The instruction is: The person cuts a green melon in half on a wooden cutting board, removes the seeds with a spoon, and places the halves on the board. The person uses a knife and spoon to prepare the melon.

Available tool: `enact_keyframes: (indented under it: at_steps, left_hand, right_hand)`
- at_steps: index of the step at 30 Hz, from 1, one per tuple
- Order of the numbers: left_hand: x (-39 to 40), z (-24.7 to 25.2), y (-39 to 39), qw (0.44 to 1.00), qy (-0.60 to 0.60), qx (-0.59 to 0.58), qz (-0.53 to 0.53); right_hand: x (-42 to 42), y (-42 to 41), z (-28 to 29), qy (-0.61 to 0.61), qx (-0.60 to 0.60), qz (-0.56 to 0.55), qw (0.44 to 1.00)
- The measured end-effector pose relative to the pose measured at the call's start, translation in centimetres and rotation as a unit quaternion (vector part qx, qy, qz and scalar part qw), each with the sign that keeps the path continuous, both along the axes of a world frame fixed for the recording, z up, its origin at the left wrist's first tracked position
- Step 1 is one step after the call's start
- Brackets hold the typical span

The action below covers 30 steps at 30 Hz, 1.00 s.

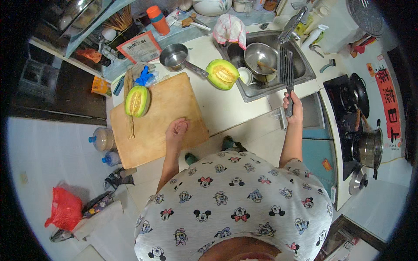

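My right hand (294,106) grips the dark handle of a slotted spatula (286,70), its blade raised over the right part of the sink. My left hand (177,128) is over the front of a wooden cutting board (163,130), its fingers curled; nothing shows in it. One melon half (137,101) lies cut side up on the board's far left part, by a bundle of dry stalks (130,120). The other melon half (222,74), also cut side up, rests on the white counter between a saucepan (174,57) and the sink.
The steel sink (253,96) holds a metal bowl (260,58) with a wooden utensil and a small white dish (245,76). A stove with a wok (359,94) and a steel pot (369,148) stands at right. An orange bottle (158,21) stands on the back ledge.
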<state>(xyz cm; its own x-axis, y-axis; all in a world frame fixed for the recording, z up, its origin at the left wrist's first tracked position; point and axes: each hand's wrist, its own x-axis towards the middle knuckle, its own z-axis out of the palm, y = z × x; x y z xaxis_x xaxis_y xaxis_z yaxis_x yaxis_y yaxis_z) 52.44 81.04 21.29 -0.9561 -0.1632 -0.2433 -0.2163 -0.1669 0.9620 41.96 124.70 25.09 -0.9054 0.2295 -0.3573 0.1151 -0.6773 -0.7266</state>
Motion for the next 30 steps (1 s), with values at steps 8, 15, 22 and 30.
enact_keyframes:
  at_steps: [8, 15, 22, 30]
  left_hand:
    - [-0.4, 0.4, 0.8, 0.999, -0.023, -0.020, -0.013]
    - [-2.8, -0.4, 0.8, 0.997, -0.044, 0.017, -0.067]
    - [-1.9, -2.1, -1.5, 0.993, 0.017, -0.030, -0.116]
    - [2.5, -2.5, -5.3, 0.990, -0.038, -0.100, -0.095]
  right_hand:
    - [2.3, -1.1, -0.9, -0.026, 0.189, -0.016, 0.981]
    - [6.2, -5.9, 0.0, -0.003, 0.091, 0.070, 0.993]
    - [9.4, -12.1, -1.7, -0.055, 0.176, 0.274, 0.944]
    - [10.2, -20.4, -4.4, -0.053, 0.281, 0.430, 0.856]
